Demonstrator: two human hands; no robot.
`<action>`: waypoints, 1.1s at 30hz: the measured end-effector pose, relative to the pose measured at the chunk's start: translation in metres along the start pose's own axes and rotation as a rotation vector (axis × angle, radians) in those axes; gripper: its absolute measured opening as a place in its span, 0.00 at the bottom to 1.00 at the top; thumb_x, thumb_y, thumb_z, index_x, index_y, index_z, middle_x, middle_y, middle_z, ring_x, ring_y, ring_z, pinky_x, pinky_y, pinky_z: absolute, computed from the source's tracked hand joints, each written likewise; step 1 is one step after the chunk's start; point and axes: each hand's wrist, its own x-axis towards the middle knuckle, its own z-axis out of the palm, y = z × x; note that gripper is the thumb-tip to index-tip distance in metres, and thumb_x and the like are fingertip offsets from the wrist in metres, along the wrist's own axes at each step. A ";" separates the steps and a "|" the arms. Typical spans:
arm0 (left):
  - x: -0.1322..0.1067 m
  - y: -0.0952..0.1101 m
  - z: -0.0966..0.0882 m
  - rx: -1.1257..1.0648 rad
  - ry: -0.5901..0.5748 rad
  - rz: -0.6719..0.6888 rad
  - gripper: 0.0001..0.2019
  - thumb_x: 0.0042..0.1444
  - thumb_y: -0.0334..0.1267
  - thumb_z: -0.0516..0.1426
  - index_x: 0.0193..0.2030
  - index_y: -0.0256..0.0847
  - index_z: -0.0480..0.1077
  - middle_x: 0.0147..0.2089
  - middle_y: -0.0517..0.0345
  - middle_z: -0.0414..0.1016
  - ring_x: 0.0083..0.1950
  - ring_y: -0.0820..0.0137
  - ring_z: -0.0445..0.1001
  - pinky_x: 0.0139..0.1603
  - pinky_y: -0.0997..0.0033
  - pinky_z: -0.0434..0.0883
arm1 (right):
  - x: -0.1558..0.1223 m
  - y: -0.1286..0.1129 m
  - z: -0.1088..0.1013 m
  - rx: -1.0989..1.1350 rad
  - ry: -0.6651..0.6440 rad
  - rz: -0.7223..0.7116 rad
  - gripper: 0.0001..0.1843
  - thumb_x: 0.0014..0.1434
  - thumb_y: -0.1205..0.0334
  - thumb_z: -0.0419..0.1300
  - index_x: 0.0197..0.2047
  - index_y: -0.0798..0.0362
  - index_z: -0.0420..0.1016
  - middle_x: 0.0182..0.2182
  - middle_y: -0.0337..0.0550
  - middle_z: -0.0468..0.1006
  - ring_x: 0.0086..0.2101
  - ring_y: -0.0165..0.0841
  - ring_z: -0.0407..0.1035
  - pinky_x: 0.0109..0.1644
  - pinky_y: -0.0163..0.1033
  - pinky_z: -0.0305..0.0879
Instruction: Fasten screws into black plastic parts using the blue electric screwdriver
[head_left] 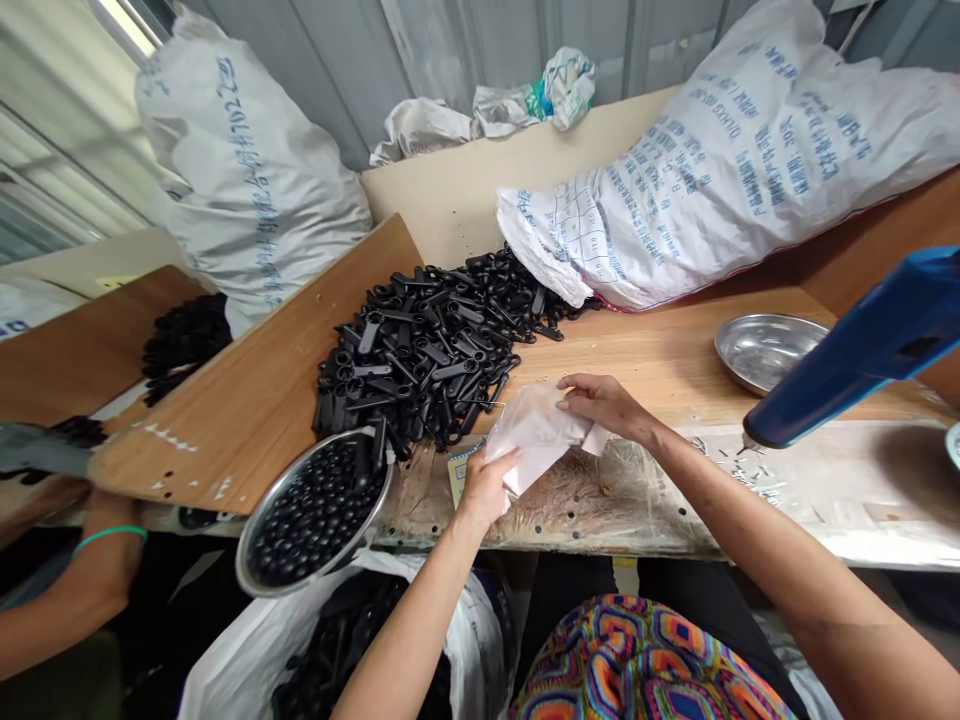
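Note:
A thin, folded white sheet (534,430), paper or cloth, is held over the front of the workbench. My left hand (486,486) grips its lower left corner, thumb on top. My right hand (606,404) has its fingers bent over the sheet's right side and appears to pinch it. Just behind the sheet lies a large heap of black plastic parts (420,350), each long with a ring at one end. A small printed paper (456,474) lies partly hidden beside my left hand.
A metal bowl of black balls (319,515) juts over the bench edge at left. At right hangs a blue power screwdriver (847,360) above scattered small screws, before a steel dish (769,350). White sacks (705,170) lie behind. A co-worker's arm (97,570) shows at far left.

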 end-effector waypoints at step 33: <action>-0.122 -0.005 -0.051 0.241 -0.403 -0.072 0.22 0.46 0.58 0.58 0.21 0.38 0.74 0.26 0.56 0.64 0.28 0.72 0.61 0.30 0.73 0.57 | -0.034 0.032 -0.017 -0.484 0.016 0.042 0.13 0.48 0.71 0.50 0.31 0.56 0.75 0.35 0.45 0.77 0.39 0.36 0.70 0.43 0.39 0.66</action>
